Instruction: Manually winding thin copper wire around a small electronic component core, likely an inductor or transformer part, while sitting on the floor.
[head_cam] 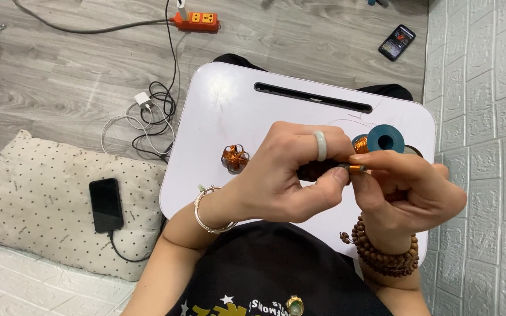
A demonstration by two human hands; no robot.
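Both hands pinch a thin copper-wound rod (355, 168): left hand (282, 172) clamped on its dark end, right hand (408, 187) on the coiled tip. It looks light, stiff, and the wire delicate; hold the bare shaft. A teal spool (386, 140) sits just beyond the right hand.

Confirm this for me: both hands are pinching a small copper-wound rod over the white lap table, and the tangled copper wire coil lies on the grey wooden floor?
Not quite. The head view shows the tangled copper wire coil lying on the white lap table, not the floor. Both the left hand and right hand do pinch the small copper-wound rod.
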